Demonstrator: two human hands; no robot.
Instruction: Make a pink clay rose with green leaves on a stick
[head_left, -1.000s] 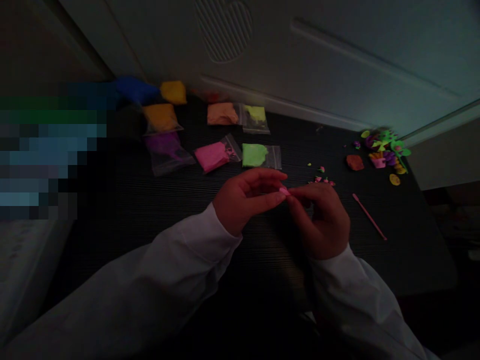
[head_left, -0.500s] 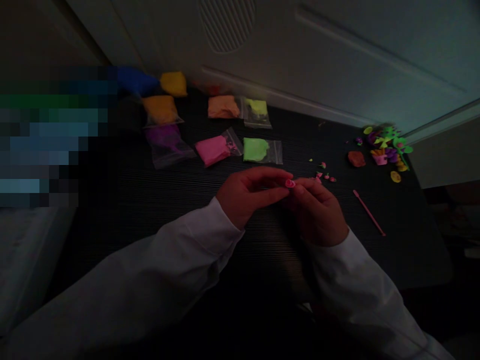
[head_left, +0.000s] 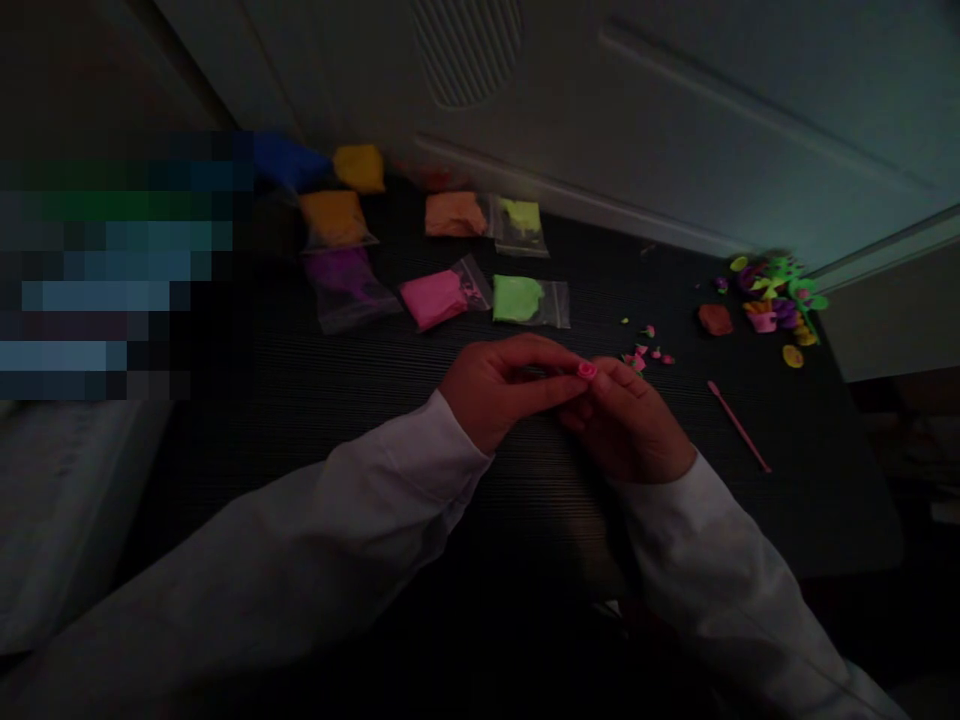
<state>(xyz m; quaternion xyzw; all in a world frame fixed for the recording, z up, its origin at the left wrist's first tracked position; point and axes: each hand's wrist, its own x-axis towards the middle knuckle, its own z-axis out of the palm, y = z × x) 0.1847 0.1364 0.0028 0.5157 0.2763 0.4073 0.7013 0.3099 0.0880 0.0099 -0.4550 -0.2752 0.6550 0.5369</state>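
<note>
A small pink clay rose [head_left: 586, 371] with a spiral of petals is pinched between my two hands, above the dark table. My left hand [head_left: 506, 385] comes from the left, thumb and forefinger closed on the rose's near side. From the right, my right hand [head_left: 637, 415] grips the same rose with thumb and fingertips; its lower fingers are curled and partly in shadow. Just beyond the right hand lie several tiny pink and green clay pieces [head_left: 639, 357]. Farther right rests a thin pink modelling tool [head_left: 739, 425].
Bags of clay lie at the back: pink [head_left: 435, 299], light green [head_left: 517, 299], peach [head_left: 455, 215], orange [head_left: 332, 217] and purple [head_left: 341, 275]. At the right stand a reddish-brown lump [head_left: 715, 320] and a cluster of colourful clay figures [head_left: 776, 290]. A pale panel [head_left: 675, 130] bounds the table behind.
The rose has turned slightly so its spiral faces up more. The right hand's fingers have shifted a little around it; the whole view has moved slightly.
</note>
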